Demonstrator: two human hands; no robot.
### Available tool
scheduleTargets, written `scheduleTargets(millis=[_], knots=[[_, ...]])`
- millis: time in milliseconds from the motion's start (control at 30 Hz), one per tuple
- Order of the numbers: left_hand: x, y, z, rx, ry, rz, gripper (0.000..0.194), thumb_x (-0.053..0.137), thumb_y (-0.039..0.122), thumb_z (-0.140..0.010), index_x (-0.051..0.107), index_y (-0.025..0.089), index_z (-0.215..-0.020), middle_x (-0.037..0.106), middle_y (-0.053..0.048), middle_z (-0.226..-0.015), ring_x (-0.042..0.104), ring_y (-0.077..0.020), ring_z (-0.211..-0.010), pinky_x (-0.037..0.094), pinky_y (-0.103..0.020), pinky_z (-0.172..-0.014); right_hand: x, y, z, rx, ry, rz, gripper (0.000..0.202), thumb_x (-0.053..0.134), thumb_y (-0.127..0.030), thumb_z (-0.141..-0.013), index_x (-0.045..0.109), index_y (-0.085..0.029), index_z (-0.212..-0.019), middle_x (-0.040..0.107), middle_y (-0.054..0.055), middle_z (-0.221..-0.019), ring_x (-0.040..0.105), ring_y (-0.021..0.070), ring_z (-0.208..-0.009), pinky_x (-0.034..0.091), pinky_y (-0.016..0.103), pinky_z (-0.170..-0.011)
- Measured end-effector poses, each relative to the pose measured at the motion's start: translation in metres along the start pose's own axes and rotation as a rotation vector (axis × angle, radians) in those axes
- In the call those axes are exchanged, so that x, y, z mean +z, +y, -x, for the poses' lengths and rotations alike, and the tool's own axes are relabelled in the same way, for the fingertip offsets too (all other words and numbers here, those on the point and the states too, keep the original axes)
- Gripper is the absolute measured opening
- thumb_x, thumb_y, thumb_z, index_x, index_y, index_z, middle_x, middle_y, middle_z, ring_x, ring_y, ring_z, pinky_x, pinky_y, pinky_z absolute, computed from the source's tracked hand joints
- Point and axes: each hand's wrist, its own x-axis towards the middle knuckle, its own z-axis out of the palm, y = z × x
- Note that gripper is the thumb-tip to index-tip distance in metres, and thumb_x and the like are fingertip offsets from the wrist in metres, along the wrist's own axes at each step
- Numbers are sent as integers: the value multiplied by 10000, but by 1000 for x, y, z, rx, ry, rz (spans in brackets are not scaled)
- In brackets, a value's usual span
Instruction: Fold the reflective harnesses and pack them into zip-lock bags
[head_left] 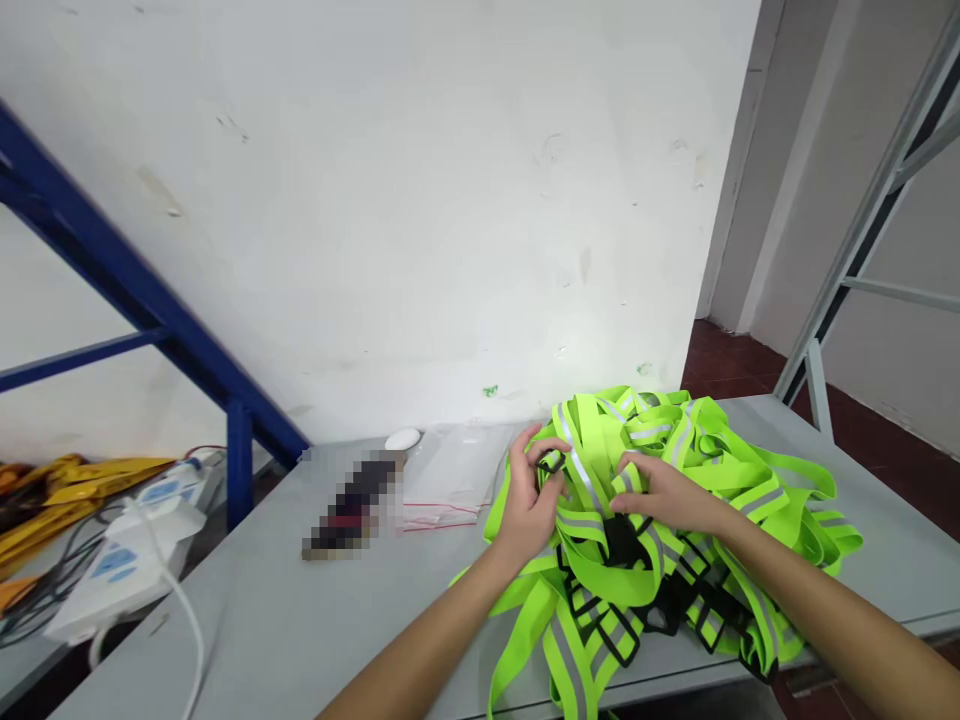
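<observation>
A heaped tangle of neon yellow-green reflective straps [750, 480] with silver stripes lies on the grey table. At its left side, my left hand [531, 492] is closed, with a small black buckle [552, 462] between thumb and fingers. My right hand [664, 492] reaches in from the right and pinches a striped reflective strap [628, 482] near the middle of the heap. Below the hands, several black plastic buckles and strap loops [621, 636] hang among the webbing at the table's front edge. Parts of many straps are hidden under others.
Clear plastic bags [454, 470] with red seal lines and a white oval object [403, 439] lie left of the heap, beside a pixelated item [352, 505]. A white power strip with cables [139, 560] and a blue metal frame [240, 465] are farther left.
</observation>
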Motion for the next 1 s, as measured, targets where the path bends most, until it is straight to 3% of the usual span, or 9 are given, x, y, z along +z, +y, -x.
scheduleTargets(millis=[167,267,367,500,633,733,800,900,1000], knots=[[-5,-11,13,-30,44,-18,471,414,285,-953,274,268,-1403,552,-88,-1245,501,-89,-607,496,-281,-643,33,-2,-4,-117,-251,336,566,632,-640,-784,558,-185,-1113,640,33,-847,607,223,-739,477,334,-683],[-10,-15,17,-55,44,-66,482,413,298,-958,319,272,-1430,565,-97,-1299,593,-125,-711,521,-315,-717,48,4,-7,-292,-157,492,704,614,-664,-778,499,-143,-1237,631,145,-1070,609,306,-969,481,429,-823],[-16,-12,17,31,-32,-205,474,448,241,-941,406,262,-1413,563,-87,-1356,597,-223,-1117,475,-397,-960,46,4,-2,-391,-29,607,796,607,-724,-729,510,-112,-1227,578,210,-1168,545,363,-1085,432,525,-921],[-19,-2,18,157,-111,-327,559,479,186,-912,365,250,-1456,521,-85,-1414,451,-257,-1329,320,-476,-1131,37,-6,23,-228,20,674,835,698,-729,-622,550,-124,-1177,576,207,-1179,522,393,-1101,408,560,-939],[-12,2,24,-17,-76,-258,646,505,235,-912,256,264,-1507,438,-93,-1478,348,-269,-1399,267,-507,-1150,51,-8,47,-55,85,636,846,730,-590,-652,458,-138,-1314,577,205,-1227,509,415,-1141,356,617,-986],[-4,1,29,-186,-21,-145,705,528,293,-904,190,306,-1522,461,-91,-1444,495,-258,-1269,448,-428,-1017,65,-4,53,-8,137,562,670,639,-342,-757,397,-158,-1354,583,179,-1213,517,386,-1150,322,627,-1028],[-2,1,30,-263,8,-88,686,537,332,-898,224,329,-1509,530,-90,-1336,637,-199,-929,553,-324,-756,68,-2,54,39,190,463,602,562,-238,-775,376,-199,-1347,573,157,-1220,511,367,-1176,332,614,-1041],[-5,4,26,-331,108,-13,604,560,376,-885,346,328,-1448,569,-58,-1134,514,-98,-580,489,-245,-523,58,-1,59,171,319,209,577,514,-223,-800,326,-277,-1342,517,127,-1303,480,339,-1243,416,551,-1010],[-11,10,17,-325,294,86,494,605,380,-853,464,310,-1321,513,-23,-1025,489,-85,-599,491,-233,-561,38,0,68,226,498,-40,553,499,-231,-831,290,-324,-1334,510,102,-1280,462,309,-1281,442,496,-1002]])
